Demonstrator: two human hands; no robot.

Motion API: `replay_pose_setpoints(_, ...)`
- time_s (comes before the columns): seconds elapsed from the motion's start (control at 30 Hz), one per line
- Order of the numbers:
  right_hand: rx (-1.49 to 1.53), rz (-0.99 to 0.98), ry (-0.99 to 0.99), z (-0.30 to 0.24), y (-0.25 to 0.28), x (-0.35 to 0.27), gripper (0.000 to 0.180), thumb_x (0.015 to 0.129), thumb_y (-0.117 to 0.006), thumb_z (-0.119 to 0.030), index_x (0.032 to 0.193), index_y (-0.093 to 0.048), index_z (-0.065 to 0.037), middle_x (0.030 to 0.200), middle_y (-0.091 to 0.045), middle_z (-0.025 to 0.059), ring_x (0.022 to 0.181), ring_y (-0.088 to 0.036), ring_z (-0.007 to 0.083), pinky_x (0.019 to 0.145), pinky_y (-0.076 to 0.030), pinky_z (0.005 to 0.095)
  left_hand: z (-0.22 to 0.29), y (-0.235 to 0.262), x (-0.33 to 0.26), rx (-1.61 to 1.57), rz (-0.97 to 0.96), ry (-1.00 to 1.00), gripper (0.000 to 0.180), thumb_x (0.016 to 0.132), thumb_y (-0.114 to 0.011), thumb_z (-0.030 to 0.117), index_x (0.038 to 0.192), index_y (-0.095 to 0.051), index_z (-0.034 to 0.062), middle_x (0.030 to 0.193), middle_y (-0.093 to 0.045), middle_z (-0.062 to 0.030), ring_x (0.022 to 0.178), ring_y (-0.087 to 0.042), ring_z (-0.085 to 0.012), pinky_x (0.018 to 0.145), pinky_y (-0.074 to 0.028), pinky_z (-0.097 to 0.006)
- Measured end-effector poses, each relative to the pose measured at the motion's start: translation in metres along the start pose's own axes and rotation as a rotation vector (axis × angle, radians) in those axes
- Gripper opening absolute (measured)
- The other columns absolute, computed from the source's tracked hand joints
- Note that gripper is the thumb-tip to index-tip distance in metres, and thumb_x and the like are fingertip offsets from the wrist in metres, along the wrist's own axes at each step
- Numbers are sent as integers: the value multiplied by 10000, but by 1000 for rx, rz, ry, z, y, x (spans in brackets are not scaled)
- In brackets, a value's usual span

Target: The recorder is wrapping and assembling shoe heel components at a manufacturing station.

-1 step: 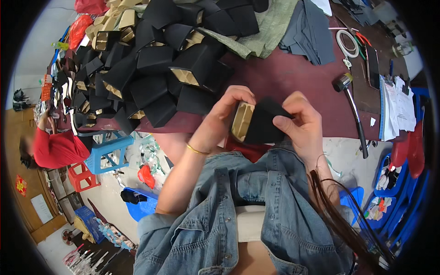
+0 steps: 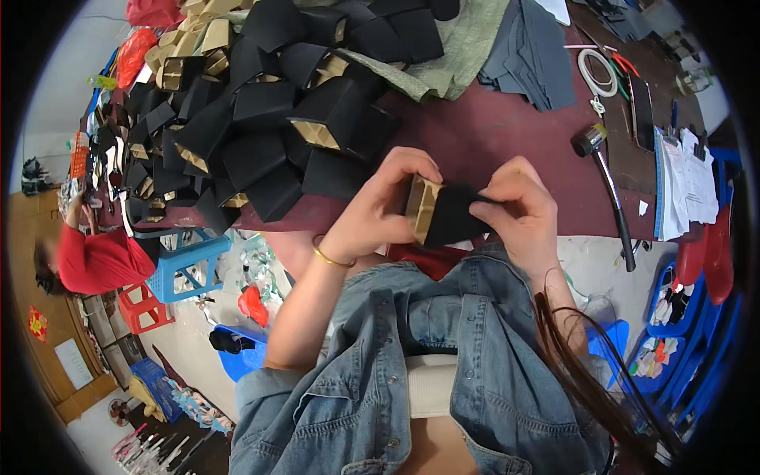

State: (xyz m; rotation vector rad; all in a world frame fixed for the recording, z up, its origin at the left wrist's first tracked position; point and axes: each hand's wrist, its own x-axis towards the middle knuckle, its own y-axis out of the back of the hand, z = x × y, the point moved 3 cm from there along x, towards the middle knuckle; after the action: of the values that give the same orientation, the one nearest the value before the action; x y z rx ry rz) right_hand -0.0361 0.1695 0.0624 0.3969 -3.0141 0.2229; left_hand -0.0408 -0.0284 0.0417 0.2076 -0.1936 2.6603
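Between my two hands is a block heel point(image 2: 455, 218), its sides wrapped in black cloth-like covering and its beige hollow end with inner ribs facing left. My left hand point(image 2: 372, 207) grips that beige end, fingers over the top and thumb below. My right hand point(image 2: 524, 206) pinches the edge of the black covering at the opposite end between thumb and fingers. The heel is held above the near edge of the dark red table point(image 2: 491, 150), over my lap. Just left of my hands lies a big heap of similar black-covered heels point(image 2: 265, 170), several showing beige ribbed ends.
Grey fabric pieces point(image 2: 529, 59) lie at the back beside a green woven sheet point(image 2: 471, 47). On the right are a hammer point(image 2: 609, 182), a white tape roll point(image 2: 598, 73), a phone point(image 2: 642, 112) and papers point(image 2: 687, 186). A person in red point(image 2: 103, 257) sits far left near a blue stool point(image 2: 186, 265).
The heel has tilted and turned slightly in my hands. My right fingers have drawn closer together on the covering, and my left wrist has shifted a little left.
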Motion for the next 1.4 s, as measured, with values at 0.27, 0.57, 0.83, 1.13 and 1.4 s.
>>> replay_pose_setpoints(0.27, -95, 35, -88, 43, -3, -8, 147, 722, -756, -36, 802, -634, -32, 799, -514, -4, 676, -442, 93, 614, -370, 232, 14, -19, -14, 878, 120, -99, 358, 651, -793, 24, 768, -456, 51, 1248, -530, -181, 821, -606, -278, 943, -444, -362)
replay_pose_setpoints(0.57, -215, 131, -227, 39, -17, -10, 141, 744, -749, -77, 786, -620, -37, 728, -487, -4, 668, -425, 101, 616, -377, 248, 7, -26, -25, 509, 319, 160, 147, 794, -658, -19, 815, -515, 7, 1204, -554, -183, 747, -607, -216, 694, -498, -301)
replay_pose_setpoints(0.83, -279, 106, -219, 38, -8, -15, 159, 765, -716, -39, 855, -584, -33, 758, -500, 16, 669, -456, 104, 623, -419, 252, -7, -15, -15, 283, 368, 245, 298, 805, -688, 50, 1057, -531, 25, 1184, -535, -98, 888, -509, -116, 754, -434, -253)
replay_pose_setpoints(1.13, -41, 90, -433, 49, 3, 2, 324, 760, -758, -70, 910, -471, -51, 734, -484, -22, 672, -434, 65, 610, -396, 210, -10, -19, -6, 512, 127, 378, 431, 815, -687, 215, 1214, -570, 105, 1193, -557, -79, 1125, -454, -231, 995, -334, -343)
replay_pose_setpoints(1.4, -716, -381, 113, 24, 3, -2, 714, 619, -820, -126, 1255, -505, -43, 1129, -549, 70, 1036, -519, 231, 886, -416, 325, 1, -30, -14, 687, 60, -97, 548, 797, -667, 282, 1268, -478, 74, 1273, -460, -156, 1174, -421, -338, 1009, -312, -425)
